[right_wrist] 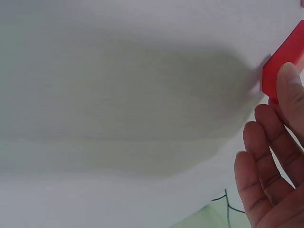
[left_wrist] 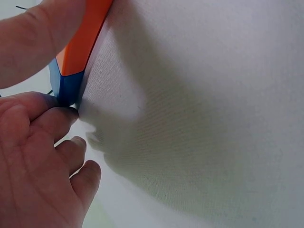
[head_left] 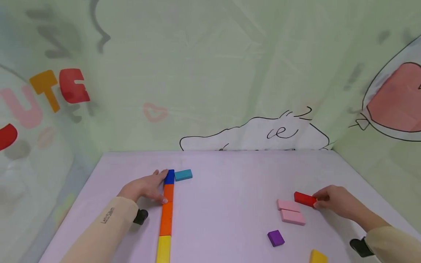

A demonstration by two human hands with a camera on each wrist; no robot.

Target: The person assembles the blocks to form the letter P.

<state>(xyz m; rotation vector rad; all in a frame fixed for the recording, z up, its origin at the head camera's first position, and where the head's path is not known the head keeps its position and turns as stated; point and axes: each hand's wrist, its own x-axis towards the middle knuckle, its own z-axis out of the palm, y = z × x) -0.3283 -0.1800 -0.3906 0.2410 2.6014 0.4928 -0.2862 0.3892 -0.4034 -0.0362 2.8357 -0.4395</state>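
Observation:
At the left of the head view, a row of blocks runs away from me: a yellow block [head_left: 163, 250], an orange block [head_left: 166, 219], another orange block [head_left: 169, 191] and a dark blue block [head_left: 169, 176] at the far end. My left hand [head_left: 148, 185] spans that far part, fingertips at the blue block and thumb against the orange side. The left wrist view has two fingertips [left_wrist: 65, 116] right at the blue end. Over on the right, my right hand [head_left: 338, 202] pinches the near end of a red block [head_left: 303, 198] between thumb and fingers.
A teal block [head_left: 183, 175] lies angled beside the blue one. Two pink blocks [head_left: 292, 217] sit side by side left of the red block. Nearer me are a purple block [head_left: 276, 238] and a yellow piece [head_left: 318, 256]. Printed fabric walls [head_left: 213, 73] enclose the white table [head_left: 223, 204].

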